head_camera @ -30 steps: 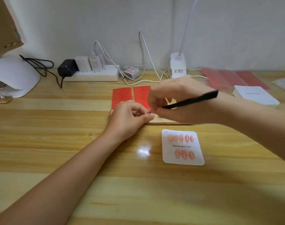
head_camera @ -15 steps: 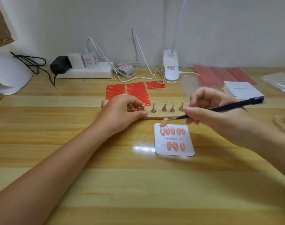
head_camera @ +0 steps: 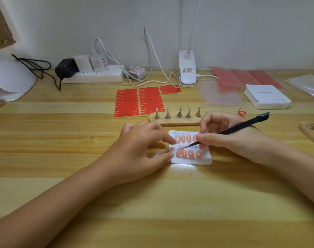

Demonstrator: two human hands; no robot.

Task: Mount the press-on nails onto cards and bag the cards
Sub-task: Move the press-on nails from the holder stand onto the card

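Note:
A white card (head_camera: 205,159) lies on the wooden table (head_camera: 170,203) with two rows of pink press-on nails stuck to it. My right hand (head_camera: 229,138) grips black tweezers (head_camera: 238,127), whose tip holds a pink nail (head_camera: 179,151) at the left end of the lower row. My left hand (head_camera: 143,153) rests at the card's left edge, its index finger and thumb touching that edge. Behind the card stands a wooden holder (head_camera: 177,122) with several small metal nail stands.
Red adhesive tab sheets (head_camera: 138,101) lie behind the holder. At the back are a power strip (head_camera: 93,76), a clip lamp base (head_camera: 187,70) and a white nail lamp (head_camera: 9,77). A stack of white cards (head_camera: 267,96), clear bags (head_camera: 308,85) and red sheets (head_camera: 245,77) sit right.
My right hand came from the holder down to the card with a nail in the tweezers. My left hand left the holder and moved to the card's left edge.

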